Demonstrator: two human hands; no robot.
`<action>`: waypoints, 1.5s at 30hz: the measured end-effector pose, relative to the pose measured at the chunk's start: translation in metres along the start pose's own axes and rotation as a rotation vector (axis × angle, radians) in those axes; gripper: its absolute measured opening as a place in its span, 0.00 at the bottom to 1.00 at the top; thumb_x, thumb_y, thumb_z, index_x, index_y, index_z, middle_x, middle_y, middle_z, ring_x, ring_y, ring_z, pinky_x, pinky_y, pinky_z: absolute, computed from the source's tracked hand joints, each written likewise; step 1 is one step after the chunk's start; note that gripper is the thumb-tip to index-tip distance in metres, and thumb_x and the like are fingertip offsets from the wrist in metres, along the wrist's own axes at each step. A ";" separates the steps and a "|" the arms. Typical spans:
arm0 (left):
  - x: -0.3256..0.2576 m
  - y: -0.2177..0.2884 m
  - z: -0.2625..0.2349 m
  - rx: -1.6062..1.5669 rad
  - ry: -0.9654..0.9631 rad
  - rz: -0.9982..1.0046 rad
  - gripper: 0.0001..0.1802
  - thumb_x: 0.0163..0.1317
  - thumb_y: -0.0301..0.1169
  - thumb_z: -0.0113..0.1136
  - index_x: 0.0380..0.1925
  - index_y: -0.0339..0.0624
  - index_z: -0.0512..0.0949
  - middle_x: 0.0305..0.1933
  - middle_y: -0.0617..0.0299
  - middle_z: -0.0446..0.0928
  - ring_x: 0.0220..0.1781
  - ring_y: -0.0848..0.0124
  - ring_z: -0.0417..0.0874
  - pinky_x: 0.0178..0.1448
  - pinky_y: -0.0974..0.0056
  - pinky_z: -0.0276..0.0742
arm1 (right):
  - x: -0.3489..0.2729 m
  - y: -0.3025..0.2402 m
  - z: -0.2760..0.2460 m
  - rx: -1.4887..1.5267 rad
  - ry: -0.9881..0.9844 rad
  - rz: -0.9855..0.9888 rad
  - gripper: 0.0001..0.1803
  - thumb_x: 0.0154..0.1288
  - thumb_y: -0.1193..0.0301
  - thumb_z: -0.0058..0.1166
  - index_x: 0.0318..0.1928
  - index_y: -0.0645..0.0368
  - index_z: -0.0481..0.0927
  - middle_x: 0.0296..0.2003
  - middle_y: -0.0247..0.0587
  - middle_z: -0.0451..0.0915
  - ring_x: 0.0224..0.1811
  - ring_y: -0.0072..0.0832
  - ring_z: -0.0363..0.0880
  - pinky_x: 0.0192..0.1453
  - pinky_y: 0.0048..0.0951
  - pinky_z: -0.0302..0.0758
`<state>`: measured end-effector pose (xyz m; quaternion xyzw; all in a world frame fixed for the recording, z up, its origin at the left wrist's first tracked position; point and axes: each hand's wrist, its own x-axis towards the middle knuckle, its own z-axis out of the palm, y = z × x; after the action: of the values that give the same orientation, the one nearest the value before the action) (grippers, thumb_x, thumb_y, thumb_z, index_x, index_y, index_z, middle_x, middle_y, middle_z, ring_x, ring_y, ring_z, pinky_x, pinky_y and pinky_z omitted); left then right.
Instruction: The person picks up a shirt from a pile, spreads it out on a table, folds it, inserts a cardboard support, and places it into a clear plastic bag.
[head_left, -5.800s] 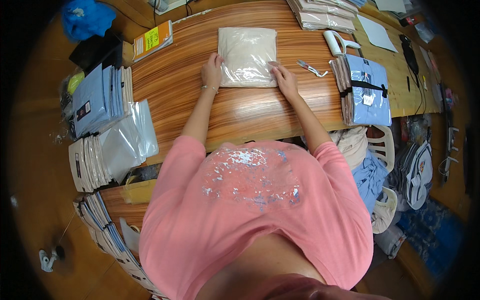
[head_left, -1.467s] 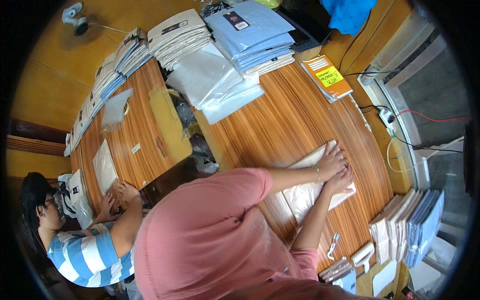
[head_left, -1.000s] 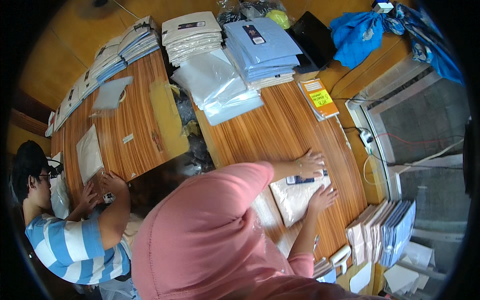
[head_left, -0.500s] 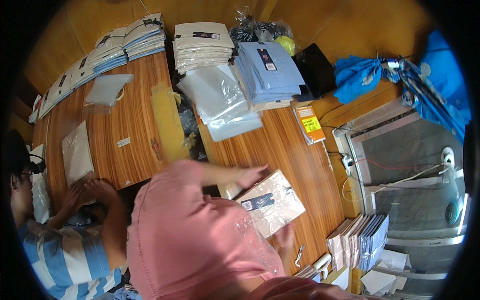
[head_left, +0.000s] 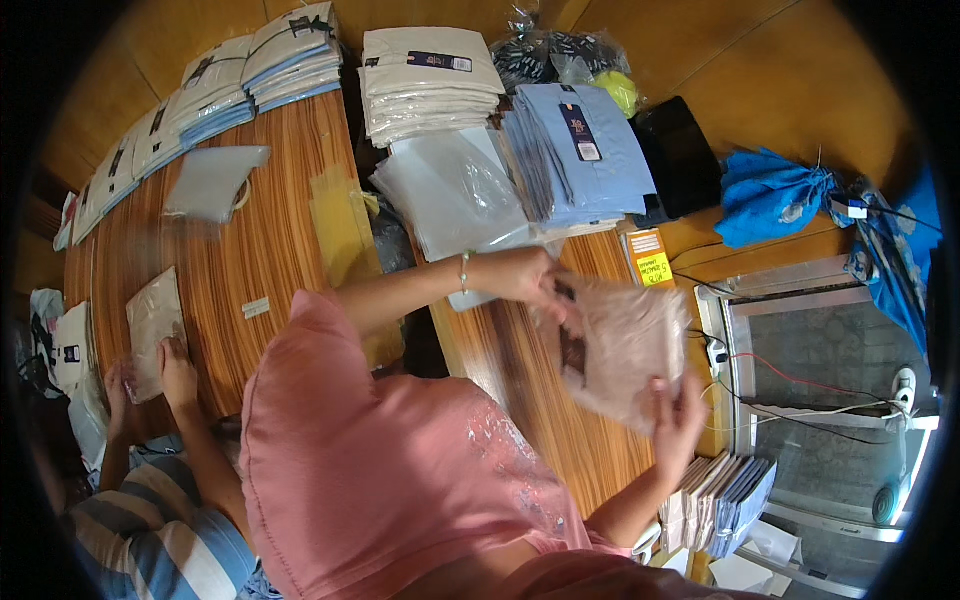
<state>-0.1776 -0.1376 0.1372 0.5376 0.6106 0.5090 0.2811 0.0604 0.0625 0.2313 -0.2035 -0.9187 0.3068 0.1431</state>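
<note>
A folded beige garment in a clear plastic bag (head_left: 635,345) is held up above the wooden table, slightly smeared by motion. A dark tag shows near its left edge. My left hand (head_left: 535,280), with a bracelet on the wrist, is closed on the upper left side of the packet. My right hand (head_left: 680,415) grips its lower right corner, the thumb on the near face. Just beyond my left hand lie clear plastic bags (head_left: 455,195) beside a stack of light blue folded garments (head_left: 580,150) topped by a dark tag.
Bagged beige garments (head_left: 430,80) are stacked at the back. Upright packets (head_left: 715,500) stand at the lower right, near a cable (head_left: 780,405). At the left, a co-worker's hands (head_left: 165,375) hold another bagged garment (head_left: 155,325) on a second wooden table (head_left: 290,230).
The packet has been lifted off the table and moved right, tilted between both hands. My left arm now reaches further out. The co-worker's hands have moved onto their packet.
</note>
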 end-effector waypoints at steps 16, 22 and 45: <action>-0.088 -0.142 -0.366 -0.755 1.159 -0.006 0.22 0.58 0.32 0.62 0.51 0.39 0.70 0.51 0.56 0.75 0.49 0.64 0.79 0.53 0.58 0.76 | 0.040 0.053 0.020 0.441 -0.160 0.171 0.32 0.62 0.78 0.48 0.67 0.56 0.58 0.43 0.43 0.77 0.43 0.26 0.77 0.51 0.26 0.72; -0.106 -0.193 -0.401 -0.825 1.091 -0.192 0.18 0.59 0.33 0.61 0.47 0.35 0.73 0.50 0.55 0.76 0.45 0.63 0.80 0.49 0.59 0.78 | 0.021 0.088 0.022 0.443 -0.114 0.280 0.32 0.63 0.74 0.50 0.67 0.54 0.57 0.43 0.42 0.77 0.41 0.25 0.77 0.44 0.24 0.73; -0.027 -0.083 -0.257 1.026 1.467 -0.056 0.42 0.55 0.37 0.61 0.60 0.24 0.50 0.63 0.36 0.54 0.66 0.44 0.52 0.68 0.49 0.47 | -0.012 -0.125 0.034 0.906 0.063 -0.891 0.10 0.61 0.68 0.54 0.27 0.62 0.79 0.34 0.50 0.78 0.34 0.40 0.77 0.34 0.36 0.75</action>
<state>-0.4301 -0.2367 0.1385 0.1218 0.8021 0.3820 -0.4426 0.0216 -0.0516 0.2812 0.2699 -0.6895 0.5700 0.3561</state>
